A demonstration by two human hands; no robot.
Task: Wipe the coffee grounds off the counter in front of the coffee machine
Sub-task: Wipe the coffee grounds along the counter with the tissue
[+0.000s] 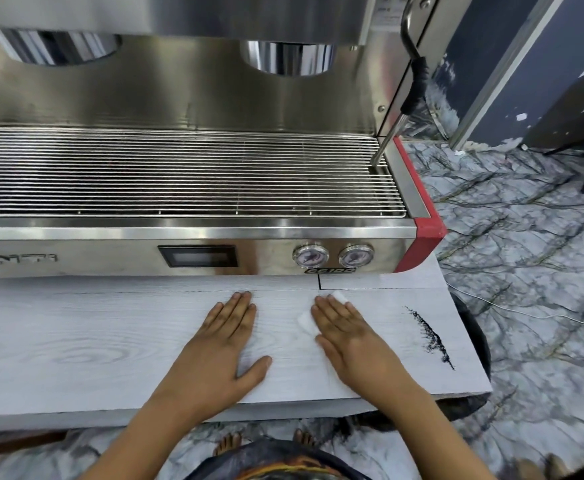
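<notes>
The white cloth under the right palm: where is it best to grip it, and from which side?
The white cloth lies flat beneath the right hand, with only two corners showing. Best is probably to pinch the corner that sticks out on the thumb side, coming from the left, or simply press down from above, since it is thin and flat.

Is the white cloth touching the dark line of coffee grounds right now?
No, the white cloth lies under the right hand, with bare counter between it and the dark coffee grounds.
</notes>
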